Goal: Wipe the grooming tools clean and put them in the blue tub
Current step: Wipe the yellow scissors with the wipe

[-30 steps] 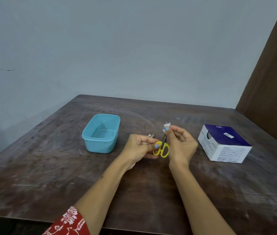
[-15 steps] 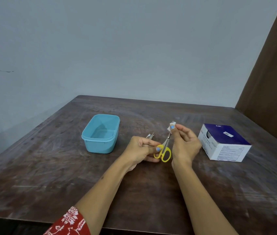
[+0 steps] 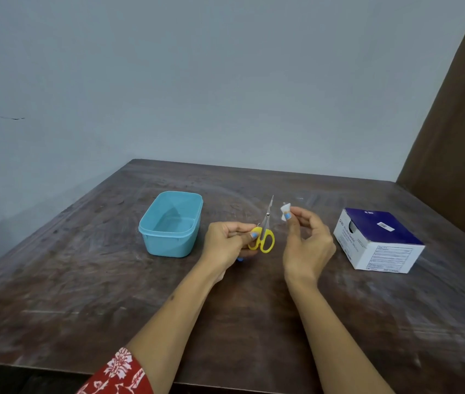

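— What do we have on the table's point(image 3: 83, 280) right side?

— A white-and-purple cardboard box point(image 3: 379, 240) near the right edge, print too small for us to read. The blue tub point(image 3: 171, 223) stands left of centre, well apart from it; we see nothing inside.

— And the hands between them?

— Our left hand point(image 3: 227, 245) grips the yellow-handled scissors point(image 3: 264, 231) by the loops, blades together and pointing toward the far edge. Our right hand point(image 3: 306, 245) pinches a small white wipe point(image 3: 285, 211) just beside the blades, not touching them.

— Anything hidden?

— The left fingers cover part of one loop, and something small behind that hand we cannot make out. A red floral sleeve point(image 3: 120, 373) is cut off at the bottom.
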`<action>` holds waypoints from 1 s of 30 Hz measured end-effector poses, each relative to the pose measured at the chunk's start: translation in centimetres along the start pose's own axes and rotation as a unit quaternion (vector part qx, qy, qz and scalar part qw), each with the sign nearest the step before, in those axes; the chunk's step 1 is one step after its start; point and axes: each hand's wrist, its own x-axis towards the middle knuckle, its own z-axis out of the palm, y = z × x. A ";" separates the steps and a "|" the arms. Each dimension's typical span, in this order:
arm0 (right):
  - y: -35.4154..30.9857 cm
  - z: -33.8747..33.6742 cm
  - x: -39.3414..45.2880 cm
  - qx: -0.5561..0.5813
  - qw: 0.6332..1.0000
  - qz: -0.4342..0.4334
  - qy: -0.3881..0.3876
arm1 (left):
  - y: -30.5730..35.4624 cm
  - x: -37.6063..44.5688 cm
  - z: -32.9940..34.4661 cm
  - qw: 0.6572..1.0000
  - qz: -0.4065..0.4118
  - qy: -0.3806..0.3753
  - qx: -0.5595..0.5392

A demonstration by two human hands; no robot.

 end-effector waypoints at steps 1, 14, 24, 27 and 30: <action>0.1 0.0 0.1 0.009 1.000 0.004 0.008 | 0.0 0.0 0.0 1.000 0.003 0.000 -0.004; 0.6 0.3 -0.6 -0.177 0.968 -0.120 -0.135 | 0.3 0.2 -0.3 0.998 0.018 0.033 -0.044; 0.5 0.2 -0.7 -0.255 0.949 -0.102 -0.156 | 0.4 0.0 -0.5 0.996 0.040 0.033 -0.070; 0.6 0.2 -0.8 -0.246 0.950 -0.122 -0.147 | 0.4 0.0 -0.4 0.997 0.036 0.032 -0.065; 0.5 0.2 -0.9 -0.227 0.955 -0.161 -0.107 | 0.5 -0.1 -0.1 0.998 0.028 0.023 -0.059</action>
